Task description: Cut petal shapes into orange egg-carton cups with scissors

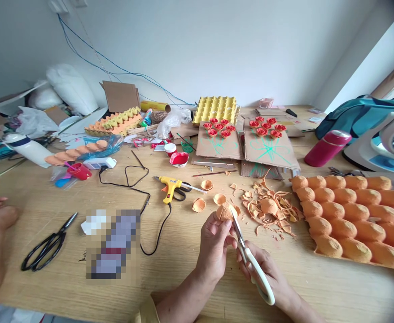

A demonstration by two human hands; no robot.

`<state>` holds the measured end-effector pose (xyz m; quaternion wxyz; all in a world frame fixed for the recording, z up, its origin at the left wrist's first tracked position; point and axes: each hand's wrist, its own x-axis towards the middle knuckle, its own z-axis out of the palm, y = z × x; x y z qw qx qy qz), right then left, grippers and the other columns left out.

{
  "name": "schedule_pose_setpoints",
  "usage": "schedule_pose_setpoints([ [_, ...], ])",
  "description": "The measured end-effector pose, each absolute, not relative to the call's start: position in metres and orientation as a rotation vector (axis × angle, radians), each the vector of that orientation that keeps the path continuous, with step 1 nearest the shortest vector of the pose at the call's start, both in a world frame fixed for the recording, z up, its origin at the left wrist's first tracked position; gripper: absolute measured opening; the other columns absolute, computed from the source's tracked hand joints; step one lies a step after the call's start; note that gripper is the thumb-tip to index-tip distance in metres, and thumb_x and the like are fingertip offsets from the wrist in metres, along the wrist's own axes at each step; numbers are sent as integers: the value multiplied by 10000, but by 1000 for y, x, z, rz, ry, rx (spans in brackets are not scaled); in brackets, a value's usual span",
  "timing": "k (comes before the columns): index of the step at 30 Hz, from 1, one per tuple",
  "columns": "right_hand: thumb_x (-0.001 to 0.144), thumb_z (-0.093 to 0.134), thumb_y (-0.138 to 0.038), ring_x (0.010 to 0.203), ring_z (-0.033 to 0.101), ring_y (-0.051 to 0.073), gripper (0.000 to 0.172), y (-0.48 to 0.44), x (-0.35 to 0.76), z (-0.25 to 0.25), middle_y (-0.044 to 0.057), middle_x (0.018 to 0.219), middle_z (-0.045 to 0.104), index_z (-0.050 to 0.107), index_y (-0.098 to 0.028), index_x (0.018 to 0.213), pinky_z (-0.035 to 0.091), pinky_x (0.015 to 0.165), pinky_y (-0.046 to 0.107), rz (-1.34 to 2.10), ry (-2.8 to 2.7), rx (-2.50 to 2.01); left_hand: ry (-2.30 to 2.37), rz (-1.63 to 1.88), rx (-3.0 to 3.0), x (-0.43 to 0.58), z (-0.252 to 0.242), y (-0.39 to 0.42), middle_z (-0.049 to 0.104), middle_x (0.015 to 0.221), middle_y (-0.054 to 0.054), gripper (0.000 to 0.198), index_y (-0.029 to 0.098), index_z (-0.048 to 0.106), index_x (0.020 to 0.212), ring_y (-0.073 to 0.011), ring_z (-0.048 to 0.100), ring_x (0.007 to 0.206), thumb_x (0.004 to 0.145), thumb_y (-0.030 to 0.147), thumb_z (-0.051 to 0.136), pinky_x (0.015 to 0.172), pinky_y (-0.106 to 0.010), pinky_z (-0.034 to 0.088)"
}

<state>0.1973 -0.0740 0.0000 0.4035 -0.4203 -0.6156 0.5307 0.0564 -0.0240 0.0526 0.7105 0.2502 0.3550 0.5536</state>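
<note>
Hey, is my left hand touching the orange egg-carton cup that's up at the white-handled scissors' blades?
Touching. The head view shows your left hand holding the orange egg-carton cup, with fingers pressed against its lower edge.

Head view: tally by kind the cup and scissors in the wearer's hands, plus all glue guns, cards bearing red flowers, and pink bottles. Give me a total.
Held cup: 1
Held scissors: 1
Glue gun: 1
Flower cards: 2
Pink bottle: 1
Total: 6
</note>
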Motion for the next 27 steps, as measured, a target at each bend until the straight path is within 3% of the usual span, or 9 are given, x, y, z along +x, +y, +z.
schedule_pose_setpoints([
  [22,966,433,-589,508,359,113,429,-79,196,-2,-47,590,421,493,-209,775,320,491,248,1372,-1531,-1129,820,1226,563,56,49,-21,555,671,17,310,163,587,789,-72,510,557,732,381,800,439,-143,416],
  [27,965,451,-563,533,356,118,405,-78,195,-3,-43,610,419,480,-212,766,331,496,247,1337,-1533,-1133,844,1198,624,58,49,-22,567,717,12,348,181,630,936,-77,501,543,730,401,804,431,-162,423],
])
